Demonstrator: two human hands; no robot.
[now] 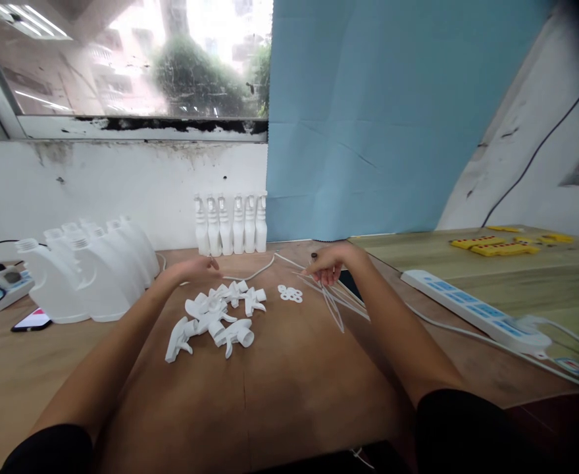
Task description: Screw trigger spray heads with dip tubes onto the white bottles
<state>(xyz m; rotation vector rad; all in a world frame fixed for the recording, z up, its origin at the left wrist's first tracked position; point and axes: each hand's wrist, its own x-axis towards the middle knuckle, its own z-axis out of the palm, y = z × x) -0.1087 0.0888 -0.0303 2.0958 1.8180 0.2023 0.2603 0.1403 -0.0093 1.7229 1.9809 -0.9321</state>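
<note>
On the table behind a pile of white trigger spray heads (215,311), my left hand (199,268) has loosely bent fingers, partly seen, with nothing visible in them. My right hand (329,261) is closed on a bunch of thin clear tubes (336,306), which loop down from the fingers and trail right under the forearm. A small dark round thing (314,255) shows beside its knuckles; what it is I cannot tell. Between the spray heads and the tubes lies a small cluster of flat white rings (290,294).
Several white bottles (225,230) stand in a row against the wall. Translucent jugs (87,276) crowd the left side, with a phone (31,320) in front. A power strip (474,309) lies right, its white cable (457,326) running along the table. Yellow pieces (497,245) lie beyond.
</note>
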